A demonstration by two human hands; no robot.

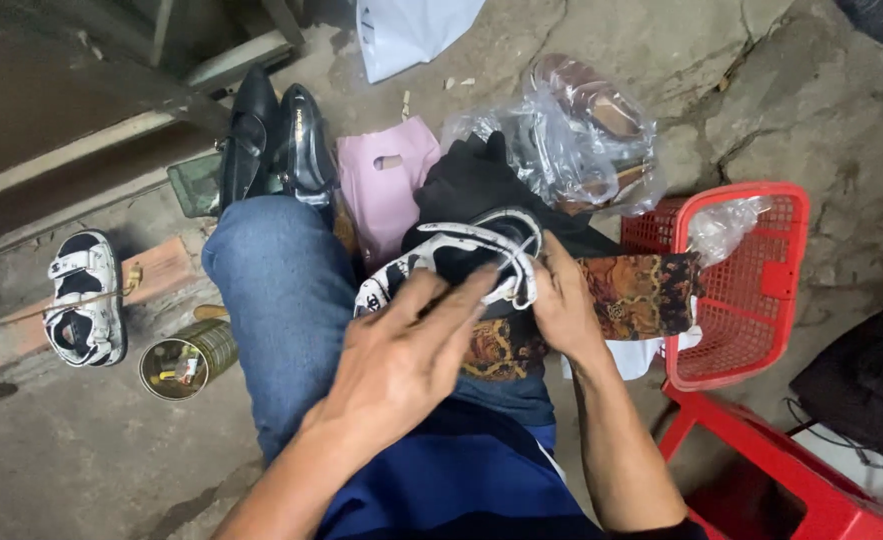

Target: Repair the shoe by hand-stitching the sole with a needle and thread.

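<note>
A: Hands, item one?
B: Left hand [401, 355], fingers stretched flat over the white strap of a black-and-white sandal [461, 255]; its grip is loose, pressing rather than clenching. Right hand [561, 305], grip closed on the same sandal's strap from the other side.

A: Where does the sandal sit?
B: On the person's lap, on a patterned brown cloth [626, 300] spread over the right thigh, above the blue jeans [281, 300].

A: Just beyond it?
B: A black cloth [471, 175], a pink plastic bag [386, 185], and a clear plastic bag [561, 150] with brown footwear inside, all on the floor past the knees.

A: To the right?
B: A red plastic basket [761, 290] on a red stool [761, 450].

A: To the left?
B: A pair of black glossy shoes [276, 140], a matching black-and-white sandal on the floor [83, 295], and an open tin can [186, 358] beside the left leg.
</note>
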